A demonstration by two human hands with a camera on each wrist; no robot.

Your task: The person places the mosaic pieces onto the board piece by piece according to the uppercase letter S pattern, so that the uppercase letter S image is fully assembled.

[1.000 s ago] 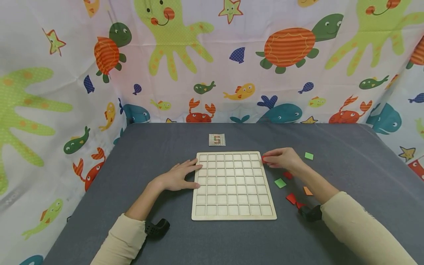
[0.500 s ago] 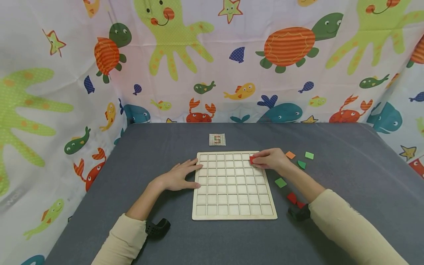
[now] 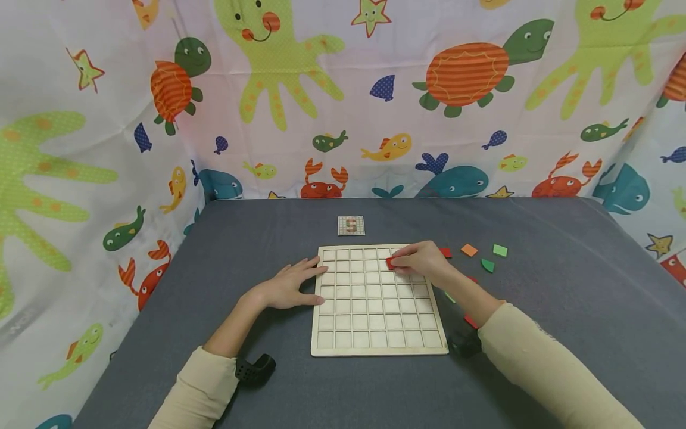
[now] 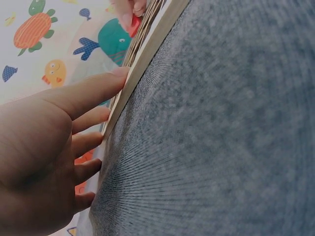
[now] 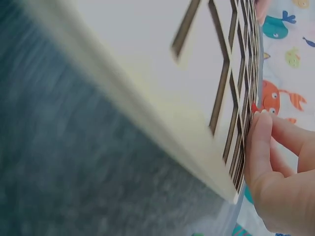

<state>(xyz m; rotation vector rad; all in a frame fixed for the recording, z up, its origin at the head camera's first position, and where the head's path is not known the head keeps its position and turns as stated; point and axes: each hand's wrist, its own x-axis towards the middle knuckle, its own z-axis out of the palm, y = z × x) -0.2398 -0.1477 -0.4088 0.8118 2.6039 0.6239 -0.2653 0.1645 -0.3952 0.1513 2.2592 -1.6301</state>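
Note:
A pale wooden grid board (image 3: 360,307) lies in the middle of the table. My left hand (image 3: 289,286) rests at its left edge with fingers spread, thumb and fingertips touching the rim; the left wrist view shows the thumb (image 4: 101,91) against the side. Over the upper right cells, my right hand (image 3: 423,261) pinches a small red tile (image 3: 390,263) between thumb and fingertips. In the right wrist view only a red corner of that tile (image 5: 254,107) shows past the fingertips; the rest is hidden by the fingers.
Right of the board lie loose tiles: red (image 3: 446,252), orange (image 3: 468,250), light green (image 3: 500,251) and dark green (image 3: 488,266). More are partly covered by the right forearm. A small patterned card (image 3: 351,226) lies behind the board. A printed curtain (image 3: 343,119) closes off the back.
My right hand has moved left from beside the board to over its upper right cells, carrying the red tile. Tiles behind that arm have come into view. The left hand stays put.

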